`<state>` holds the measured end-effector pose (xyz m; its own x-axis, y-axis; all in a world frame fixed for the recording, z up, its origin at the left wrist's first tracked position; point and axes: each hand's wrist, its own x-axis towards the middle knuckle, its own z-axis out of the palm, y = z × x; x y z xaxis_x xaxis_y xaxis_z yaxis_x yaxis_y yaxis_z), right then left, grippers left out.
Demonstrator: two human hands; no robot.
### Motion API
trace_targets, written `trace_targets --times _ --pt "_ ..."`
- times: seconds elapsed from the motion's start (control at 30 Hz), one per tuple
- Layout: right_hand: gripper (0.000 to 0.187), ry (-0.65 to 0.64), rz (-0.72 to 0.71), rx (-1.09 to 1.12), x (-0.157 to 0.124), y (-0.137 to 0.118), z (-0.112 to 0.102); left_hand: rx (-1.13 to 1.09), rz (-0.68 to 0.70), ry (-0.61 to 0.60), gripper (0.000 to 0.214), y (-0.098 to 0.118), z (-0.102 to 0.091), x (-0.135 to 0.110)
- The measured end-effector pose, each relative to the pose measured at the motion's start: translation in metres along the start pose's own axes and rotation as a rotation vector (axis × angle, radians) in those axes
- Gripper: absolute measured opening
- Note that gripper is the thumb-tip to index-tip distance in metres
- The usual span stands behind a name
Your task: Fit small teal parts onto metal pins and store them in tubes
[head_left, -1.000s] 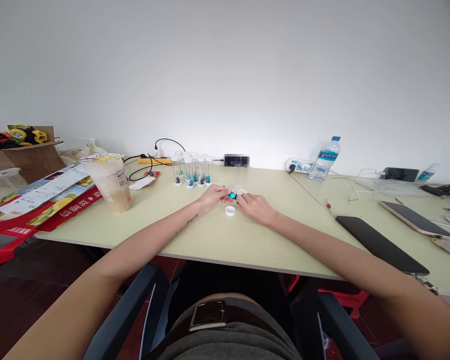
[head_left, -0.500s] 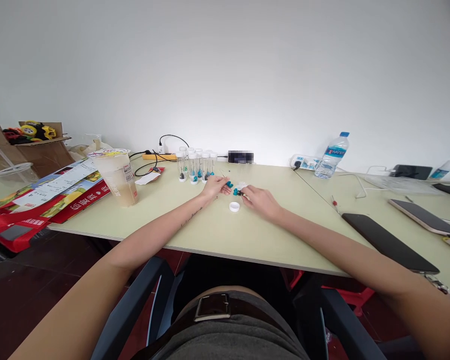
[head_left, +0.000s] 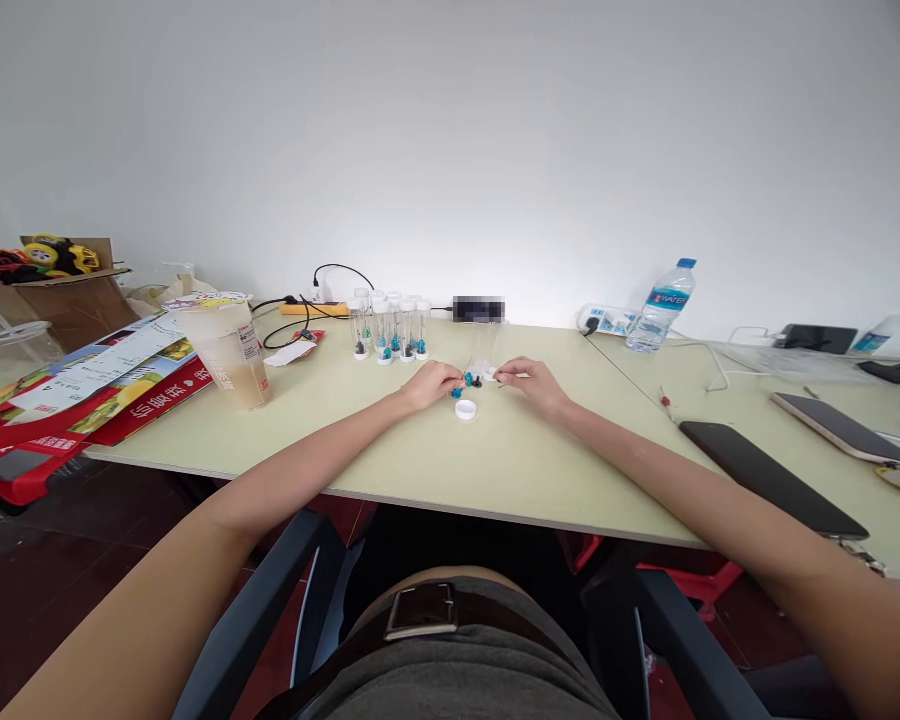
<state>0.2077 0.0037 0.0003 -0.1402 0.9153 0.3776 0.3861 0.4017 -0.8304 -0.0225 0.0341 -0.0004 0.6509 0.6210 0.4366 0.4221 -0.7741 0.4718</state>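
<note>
My left hand [head_left: 429, 386] is closed, its fingertips pinching a small teal piece [head_left: 468, 379] with a thin needle-like shaft pointing up. Just below those fingertips lies another teal piece [head_left: 457, 393] on the table. A small black piece [head_left: 477, 381] sits between the two hands. My right hand [head_left: 536, 384] has its thumb and fingers pinched together at the white base of a clear tube [head_left: 489, 338]; what exactly they grip is too small to tell. Nearer to me, a round white cap [head_left: 465, 409] lies by itself.
Several clear tubes [head_left: 387, 328] with white caps and teal or black pieces inside stand behind my left hand. A drink cup [head_left: 225, 350] and red bag [head_left: 142, 385] are at left. A water bottle [head_left: 661, 308], a power strip [head_left: 607, 320] and a dark phone [head_left: 769, 478] lie rightward.
My left hand has turned and lowered slightly, bringing the teal piece closer to the black one. My right hand has moved away from the small pieces to the tube's base.
</note>
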Motion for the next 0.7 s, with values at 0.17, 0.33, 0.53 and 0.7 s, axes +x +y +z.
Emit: trace_targets --times 0.17,0.33,0.53,0.7 --pt "0.023 -0.216 -0.046 -0.215 -0.001 0.003 0.005 -0.079 -0.032 -0.031 0.024 -0.007 0.003 0.002" --pt "0.025 -0.153 -0.231 -0.500 0.002 0.006 -0.004 -0.188 -0.131 -0.133 0.022 -0.013 -0.022 0.005" --pt "0.026 -0.221 -0.399 -1.236 0.002 0.008 -0.019 0.055 -0.220 0.048 0.010 -0.039 -0.063 0.000" --pt "0.016 -0.349 -0.426 -1.418 0.002 -0.003 -0.017 0.035 -0.253 -0.041 0.011 -0.042 -0.061 -0.002"
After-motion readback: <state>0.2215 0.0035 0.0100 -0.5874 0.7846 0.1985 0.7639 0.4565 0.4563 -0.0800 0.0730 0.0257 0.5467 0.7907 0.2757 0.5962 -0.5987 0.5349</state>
